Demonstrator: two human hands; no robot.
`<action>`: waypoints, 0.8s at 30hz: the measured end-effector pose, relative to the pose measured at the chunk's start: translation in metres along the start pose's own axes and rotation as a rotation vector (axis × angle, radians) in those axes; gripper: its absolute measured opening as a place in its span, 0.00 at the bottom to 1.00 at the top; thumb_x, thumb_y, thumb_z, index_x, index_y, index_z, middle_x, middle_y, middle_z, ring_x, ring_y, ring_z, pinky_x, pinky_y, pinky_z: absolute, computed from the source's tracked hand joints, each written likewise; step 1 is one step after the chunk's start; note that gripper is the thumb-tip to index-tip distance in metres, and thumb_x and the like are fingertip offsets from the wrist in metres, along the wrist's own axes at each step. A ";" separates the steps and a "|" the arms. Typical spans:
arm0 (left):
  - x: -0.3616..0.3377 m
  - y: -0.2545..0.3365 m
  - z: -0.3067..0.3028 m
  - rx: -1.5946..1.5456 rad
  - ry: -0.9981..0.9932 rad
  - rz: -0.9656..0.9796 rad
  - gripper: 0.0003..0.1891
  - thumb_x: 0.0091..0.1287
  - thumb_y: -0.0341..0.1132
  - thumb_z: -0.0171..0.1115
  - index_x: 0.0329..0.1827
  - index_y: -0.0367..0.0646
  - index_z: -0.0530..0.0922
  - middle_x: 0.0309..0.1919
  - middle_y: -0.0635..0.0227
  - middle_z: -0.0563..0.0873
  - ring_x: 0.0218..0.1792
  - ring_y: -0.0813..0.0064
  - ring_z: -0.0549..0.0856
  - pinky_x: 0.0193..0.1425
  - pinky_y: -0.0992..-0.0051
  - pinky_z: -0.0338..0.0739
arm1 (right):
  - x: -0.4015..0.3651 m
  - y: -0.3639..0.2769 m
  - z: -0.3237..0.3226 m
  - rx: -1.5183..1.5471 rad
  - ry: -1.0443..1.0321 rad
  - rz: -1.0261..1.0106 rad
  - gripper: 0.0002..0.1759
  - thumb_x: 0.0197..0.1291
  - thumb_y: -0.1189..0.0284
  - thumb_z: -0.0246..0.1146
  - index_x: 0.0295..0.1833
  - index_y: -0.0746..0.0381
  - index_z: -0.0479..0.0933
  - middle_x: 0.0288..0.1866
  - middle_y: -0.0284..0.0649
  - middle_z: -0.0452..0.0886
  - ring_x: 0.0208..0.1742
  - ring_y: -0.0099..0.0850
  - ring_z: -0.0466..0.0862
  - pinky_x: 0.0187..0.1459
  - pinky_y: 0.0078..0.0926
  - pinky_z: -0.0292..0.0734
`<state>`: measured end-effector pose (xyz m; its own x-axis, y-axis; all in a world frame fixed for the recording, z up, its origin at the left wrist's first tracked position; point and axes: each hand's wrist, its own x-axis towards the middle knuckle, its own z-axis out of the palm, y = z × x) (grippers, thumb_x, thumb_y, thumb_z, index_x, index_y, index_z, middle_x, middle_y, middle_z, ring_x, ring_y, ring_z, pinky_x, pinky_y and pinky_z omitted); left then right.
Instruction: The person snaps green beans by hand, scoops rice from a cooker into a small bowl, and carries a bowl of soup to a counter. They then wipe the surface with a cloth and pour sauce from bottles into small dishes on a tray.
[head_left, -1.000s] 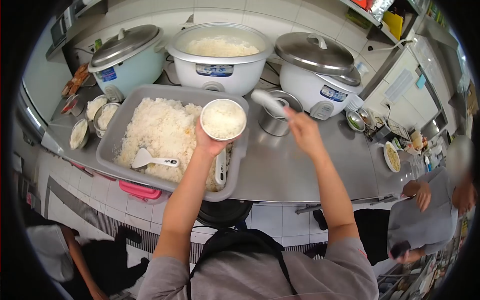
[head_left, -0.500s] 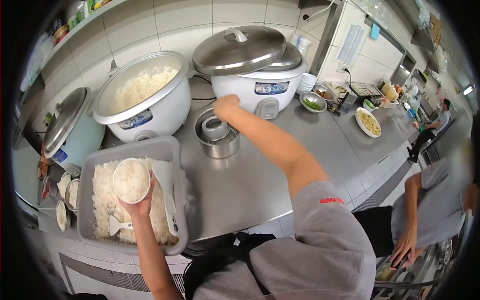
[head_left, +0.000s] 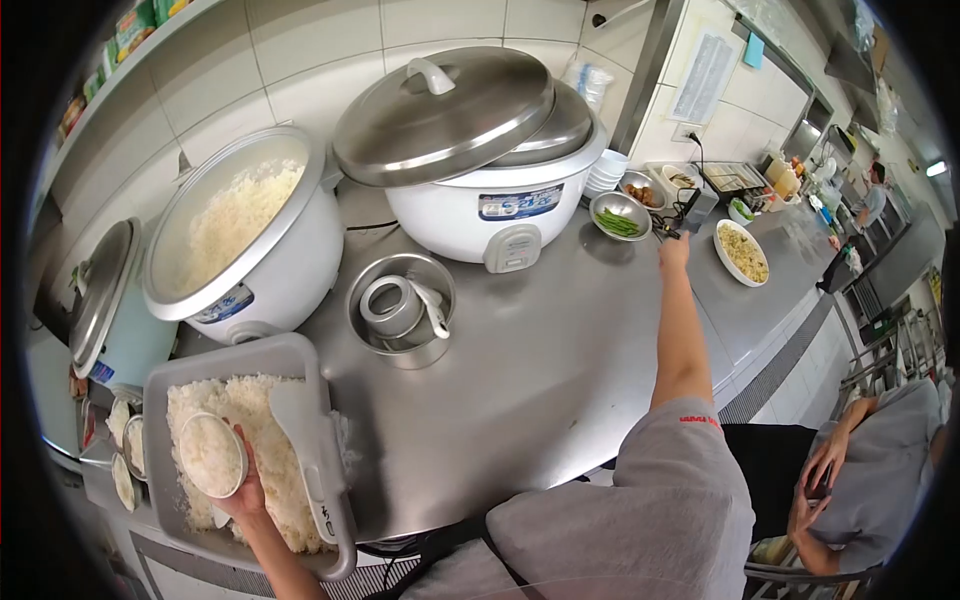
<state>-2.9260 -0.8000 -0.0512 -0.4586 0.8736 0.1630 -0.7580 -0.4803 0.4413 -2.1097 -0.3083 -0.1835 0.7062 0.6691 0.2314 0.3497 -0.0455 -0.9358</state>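
Observation:
My left hand (head_left: 245,487) is wrapped round a white bowl (head_left: 241,470) of rice, above a grey tub (head_left: 333,440) of cooked rice. A large white paddle (head_left: 300,440) lies along the tub's right side; a smaller one is mostly hidden under the bowl. My right hand (head_left: 674,250) is stretched far across the steel counter, beside a grey box-like device (head_left: 700,208) and black cords. Its fingers are too small to read. Close by is a metal bowl of green vegetables (head_left: 620,222). A steel pot (head_left: 435,352) holds a grey ring-shaped piece (head_left: 392,307) and a white-handled tool (head_left: 431,308).
An uncovered rice cooker (head_left: 265,265) stands behind the tub, another with its lids stacked on top (head_left: 450,110) to its right. A white dish of yellowish food (head_left: 740,253) sits farther right. A co-worker in grey (head_left: 880,480) stands at the right.
My right hand has moved from over the steel pot to the far right of the counter. The white-handled tool now shows in the pot. My left hand still holds the rice bowl.

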 end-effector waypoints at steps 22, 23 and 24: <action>-0.009 -0.001 0.042 -0.062 0.409 0.246 0.31 0.61 0.60 0.40 0.62 0.51 0.64 0.58 0.59 0.71 0.55 0.45 0.72 0.48 0.48 0.74 | -0.269 -0.515 0.225 -0.651 -0.496 -0.925 0.25 0.56 0.62 0.51 0.58 0.60 0.65 0.48 0.50 0.77 0.52 0.48 0.75 0.52 0.49 0.64; -0.009 0.001 0.041 -0.071 0.428 0.280 0.31 0.61 0.60 0.40 0.62 0.51 0.64 0.58 0.59 0.71 0.55 0.45 0.72 0.48 0.48 0.74 | -0.271 -0.515 0.230 -0.653 -0.483 -0.878 0.24 0.55 0.64 0.51 0.58 0.59 0.65 0.48 0.49 0.77 0.53 0.48 0.75 0.52 0.49 0.64; -0.009 0.003 0.040 -0.082 0.397 0.251 0.31 0.61 0.60 0.39 0.62 0.52 0.64 0.58 0.59 0.71 0.54 0.46 0.73 0.48 0.48 0.74 | -0.269 -0.513 0.234 -0.661 -0.466 -0.827 0.24 0.55 0.65 0.51 0.59 0.59 0.64 0.49 0.49 0.77 0.53 0.47 0.75 0.53 0.48 0.63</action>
<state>-2.9054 -0.8062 -0.0164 -0.7620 0.6396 -0.1011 -0.6278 -0.6915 0.3573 -2.6229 -0.2913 0.1725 -0.1360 0.8779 0.4591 0.9501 0.2470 -0.1908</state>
